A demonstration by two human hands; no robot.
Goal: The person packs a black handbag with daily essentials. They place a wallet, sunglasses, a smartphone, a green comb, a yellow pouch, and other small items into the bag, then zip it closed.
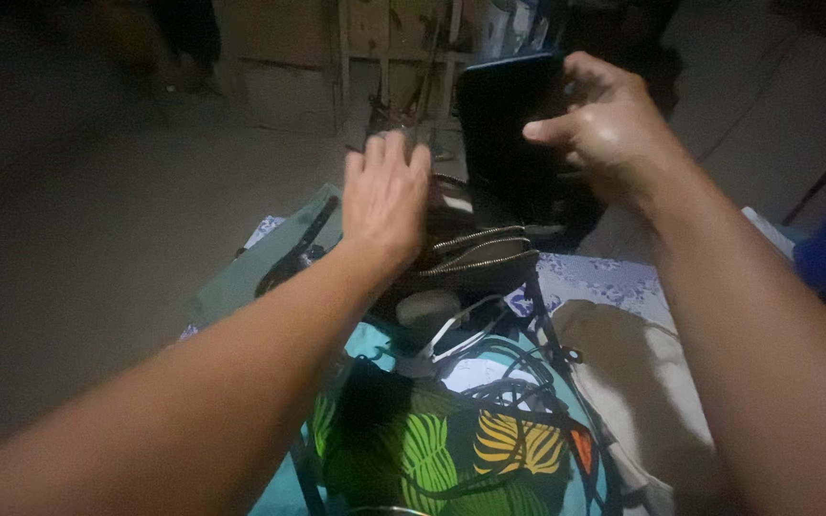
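Two bare forearms reached out from the bottom edge over a heap of soft things. Nearest lay a leaf-print cloth (451, 449) in green and yellow, with tangled dark cords (518, 382) and a thin white cable (456, 334) across it (all limp and loosely piled). Beyond sat a dark pouch (480, 258) with two metal zippers running along its top. The left hand (384, 196) lay flat on the pouch, its grip spread open and fingers straight, pressing rather than clasping. Farthest, the right hand (604, 124) had its grip clamped on a black phone (509, 124), a smooth, flat rectangle held upright just above the pouch's far side.
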